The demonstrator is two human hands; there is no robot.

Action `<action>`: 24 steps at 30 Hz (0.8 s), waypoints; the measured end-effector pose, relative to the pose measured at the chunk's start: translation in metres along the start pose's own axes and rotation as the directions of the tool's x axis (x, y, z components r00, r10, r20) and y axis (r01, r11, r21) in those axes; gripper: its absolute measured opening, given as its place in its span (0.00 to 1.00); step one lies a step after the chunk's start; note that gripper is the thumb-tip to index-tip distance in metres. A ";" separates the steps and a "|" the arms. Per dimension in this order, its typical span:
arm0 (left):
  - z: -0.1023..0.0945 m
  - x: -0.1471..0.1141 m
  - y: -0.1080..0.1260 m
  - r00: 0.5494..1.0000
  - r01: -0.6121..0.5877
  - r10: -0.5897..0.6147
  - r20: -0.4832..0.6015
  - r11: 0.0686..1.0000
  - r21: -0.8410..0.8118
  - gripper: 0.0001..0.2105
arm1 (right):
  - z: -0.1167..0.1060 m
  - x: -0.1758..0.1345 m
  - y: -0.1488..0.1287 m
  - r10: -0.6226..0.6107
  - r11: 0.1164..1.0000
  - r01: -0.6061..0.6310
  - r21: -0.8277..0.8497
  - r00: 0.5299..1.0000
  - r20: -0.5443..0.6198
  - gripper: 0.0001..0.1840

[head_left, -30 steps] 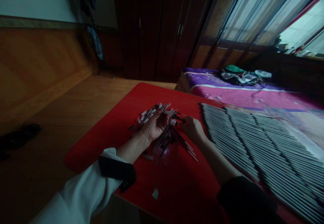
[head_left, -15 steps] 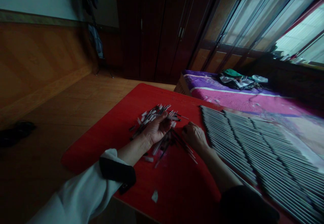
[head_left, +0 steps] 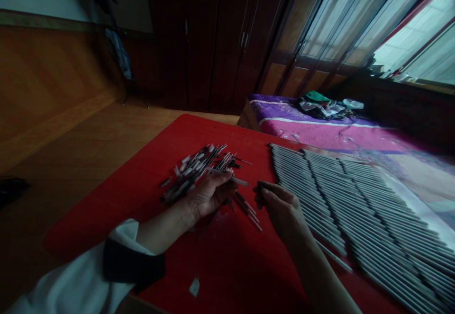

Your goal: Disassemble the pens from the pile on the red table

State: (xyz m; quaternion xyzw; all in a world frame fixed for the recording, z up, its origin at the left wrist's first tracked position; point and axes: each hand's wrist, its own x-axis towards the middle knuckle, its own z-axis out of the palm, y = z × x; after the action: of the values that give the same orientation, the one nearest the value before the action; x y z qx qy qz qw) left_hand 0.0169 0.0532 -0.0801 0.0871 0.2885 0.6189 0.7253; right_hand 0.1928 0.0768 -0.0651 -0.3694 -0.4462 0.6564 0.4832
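My left hand (head_left: 213, 194) is closed around a slim, pale, see-through tube (head_left: 240, 181), whose end sticks out toward the right. Facing it, my right hand (head_left: 282, 206) pinches thumb and fingers together at a small dark bit, too small to name. A gap separates the two hands. Behind my left hand lies a loose heap of thin white and black sticks and short pale tubes (head_left: 192, 167). Several thin sticks with pinkish ends (head_left: 251, 214) lie between the hands on the red table (head_left: 149, 181).
Long rows of thin grey-green sticks with dark ends (head_left: 320, 186) cover the table's right side. A small pale scrap (head_left: 194, 286) lies near the front edge. Past the table stands a bed with a purple and pink cover (head_left: 305, 129), clothes (head_left: 329, 105) on it, and dark wardrobes (head_left: 216, 44).
The view has shifted slightly to the right. My right hand has turned, so its pinched fingers now show. My left hand still holds a pale tube, now lower in front of the heap.
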 end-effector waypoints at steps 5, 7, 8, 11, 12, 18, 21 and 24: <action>0.003 -0.002 -0.003 1.000 -0.018 0.018 -0.020 1.000 0.013 0.04 | -0.003 -0.001 0.007 -0.034 0.997 0.033 -0.069 0.999 -0.006 0.09; 0.003 -0.002 -0.003 1.000 -0.024 0.024 -0.018 0.999 0.021 0.04 | -0.003 -0.001 0.010 -0.080 0.986 0.079 -0.147 0.997 -0.001 0.09; 0.003 -0.002 -0.003 1.000 -0.026 0.026 -0.013 0.999 0.025 0.05 | -0.003 -0.001 0.010 -0.099 0.978 0.099 -0.185 0.995 0.005 0.09; 0.001 -0.002 -0.003 1.000 -0.029 0.029 0.008 0.999 0.035 0.04 | -0.002 -0.002 0.011 -0.129 0.955 0.132 -0.266 0.991 0.027 0.08; 0.001 -0.002 -0.004 1.000 -0.027 0.027 0.014 0.999 0.039 0.04 | -0.001 -0.003 0.010 -0.134 0.948 0.138 -0.287 0.990 0.034 0.07; 0.000 0.000 -0.004 0.999 -0.033 0.030 0.043 0.998 0.056 0.05 | 0.003 -0.007 0.005 -0.185 0.896 0.200 -0.396 0.980 0.076 0.07; 0.001 -0.001 -0.005 0.999 -0.034 0.032 0.024 0.997 0.069 0.05 | 0.004 -0.008 0.004 -0.211 0.865 0.226 -0.447 0.974 0.085 0.07; 0.003 -0.002 -0.005 0.999 -0.030 0.029 0.020 0.995 0.096 0.05 | 0.005 -0.008 0.003 -0.239 0.833 0.255 -0.491 0.966 0.096 0.07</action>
State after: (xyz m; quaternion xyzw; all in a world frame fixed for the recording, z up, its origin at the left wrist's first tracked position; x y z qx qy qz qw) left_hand 0.0223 0.0512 -0.0799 0.1317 0.3101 0.6141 0.7137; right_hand 0.1894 0.0678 -0.0660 -0.4109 -0.6521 0.4563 0.4447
